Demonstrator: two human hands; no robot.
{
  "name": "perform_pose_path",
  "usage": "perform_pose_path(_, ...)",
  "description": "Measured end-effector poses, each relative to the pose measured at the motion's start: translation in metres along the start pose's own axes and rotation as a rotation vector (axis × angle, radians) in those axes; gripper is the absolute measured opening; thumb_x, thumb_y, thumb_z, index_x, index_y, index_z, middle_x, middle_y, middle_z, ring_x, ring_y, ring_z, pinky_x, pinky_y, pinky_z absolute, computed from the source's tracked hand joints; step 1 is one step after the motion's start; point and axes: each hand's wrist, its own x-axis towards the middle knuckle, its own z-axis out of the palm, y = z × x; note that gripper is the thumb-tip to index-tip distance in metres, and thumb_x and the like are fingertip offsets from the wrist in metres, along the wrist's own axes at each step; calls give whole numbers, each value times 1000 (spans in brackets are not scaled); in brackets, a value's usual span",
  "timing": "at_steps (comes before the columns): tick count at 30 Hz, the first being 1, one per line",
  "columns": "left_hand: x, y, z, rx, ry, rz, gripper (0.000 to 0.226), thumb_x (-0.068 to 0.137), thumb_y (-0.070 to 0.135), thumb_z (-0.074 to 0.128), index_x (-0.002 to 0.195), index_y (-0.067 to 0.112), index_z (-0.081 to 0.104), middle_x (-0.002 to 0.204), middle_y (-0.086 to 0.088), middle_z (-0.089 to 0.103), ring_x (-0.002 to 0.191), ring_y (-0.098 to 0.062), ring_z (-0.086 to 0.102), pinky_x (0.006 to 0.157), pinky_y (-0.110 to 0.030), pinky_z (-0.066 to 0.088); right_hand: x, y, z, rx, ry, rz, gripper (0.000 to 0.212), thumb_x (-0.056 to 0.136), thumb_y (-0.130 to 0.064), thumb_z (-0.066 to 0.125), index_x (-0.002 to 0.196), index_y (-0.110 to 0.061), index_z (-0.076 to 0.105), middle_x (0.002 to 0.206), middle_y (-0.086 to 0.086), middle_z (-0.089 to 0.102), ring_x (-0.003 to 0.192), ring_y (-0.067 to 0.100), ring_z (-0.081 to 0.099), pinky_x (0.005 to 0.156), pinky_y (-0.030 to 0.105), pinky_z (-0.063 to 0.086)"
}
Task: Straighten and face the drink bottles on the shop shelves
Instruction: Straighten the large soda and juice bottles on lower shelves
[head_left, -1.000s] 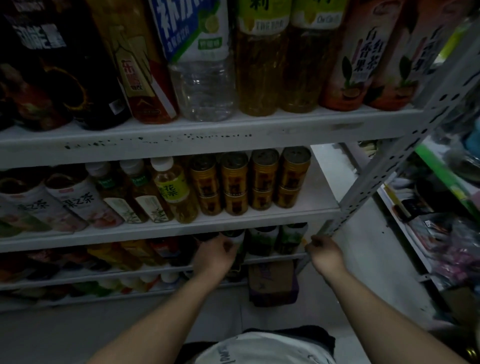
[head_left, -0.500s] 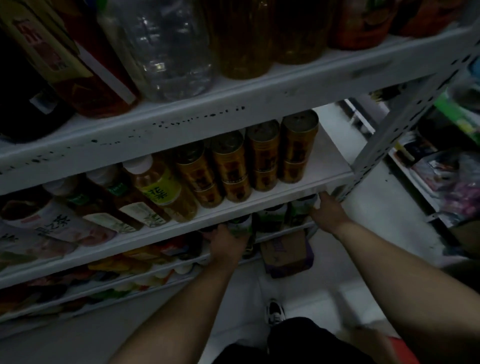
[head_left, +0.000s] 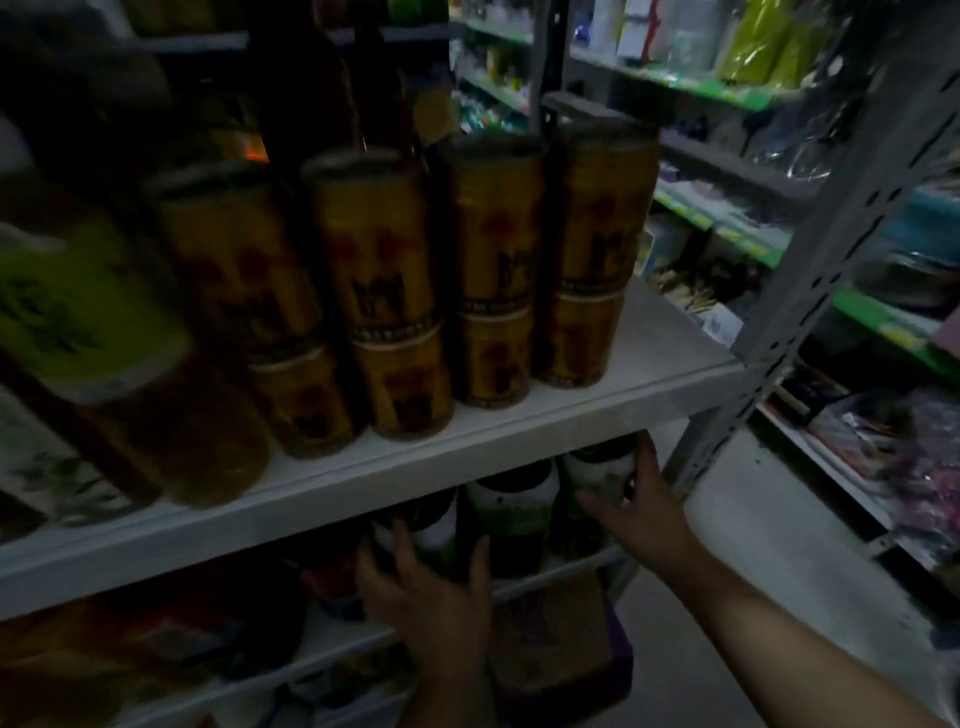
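Observation:
Green-and-white drink bottles stand in a row on a low shelf under a white shelf board (head_left: 519, 441). My right hand (head_left: 639, 512) wraps the rightmost bottle (head_left: 597, 470) at the row's end. My left hand (head_left: 431, 597) grips a bottle (head_left: 426, 530) further left, fingers spread round its front. Between them stands another green-and-white bottle (head_left: 511, 506). On the board above, gold cans (head_left: 493, 270) are stacked two high in a row, with a tea bottle bearing a yellow-green label (head_left: 104, 353) to their left.
A grey perforated upright (head_left: 810, 291) carries the shelf's right end. A cardboard box (head_left: 556, 639) sits on the floor below the hands. Further shelves with green edges (head_left: 727, 228) and packaged goods fill the right side. The scene is dim.
The view has dropped lower and closer to the shelves. My right hand moved from the shelf edge onto the rightmost bottle; my left hand stays on a bottle in the same row.

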Motion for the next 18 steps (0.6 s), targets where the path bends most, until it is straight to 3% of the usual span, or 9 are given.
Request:
perform_pose_path(4, -2, -32, 40, -4, 185, 123, 92, 66, 56, 72, 139, 22, 26, 141, -17, 25, 125, -40, 30, 105, -51, 29, 14, 33, 18, -11, 139, -134, 105, 51, -58, 81, 126, -71, 9, 118, -58, 25, 109, -31, 31, 86, -1, 32)
perform_pose_path(8, -5, -41, 58, -17, 283, 241, 76, 85, 44, 63, 145, 18, 24, 144, -19, 23, 127, -40, 28, 110, -41, 21, 18, 60, 24, 95, 222, -270, 100, 57, -52, 83, 129, -65, 15, 116, -56, 33, 107, -29, 38, 78, -4, 37)
perform_pose_path(11, -8, -39, 57, -43, 323, 243, 79, 86, 40, 61, 148, 15, 18, 147, -15, 21, 129, -38, 27, 110, -40, 19, 18, 73, 23, 158, 240, -288, 96, 55, -52, 82, 129, -62, 22, 117, -49, 37, 105, -26, 42, 78, 0, 42)
perform_pose_path(15, -12, -37, 49, -66, 278, 230, 76, 88, 39, 54, 148, 13, 15, 151, -23, 20, 131, -38, 25, 108, -44, 20, 20, 86, 19, 267, 187, -268, 82, 52, -53, 81, 117, -69, 33, 117, -39, 47, 107, -13, 51, 85, 22, 49)
perform_pose_path(18, -12, -32, 40, -23, 235, 209, 74, 87, 36, 55, 145, 5, 20, 147, -31, 26, 126, -41, 30, 102, -51, 27, 20, 86, 15, 353, 109, -251, 79, 48, -55, 84, 113, -66, 42, 111, -32, 58, 102, -6, 59, 77, 21, 53)
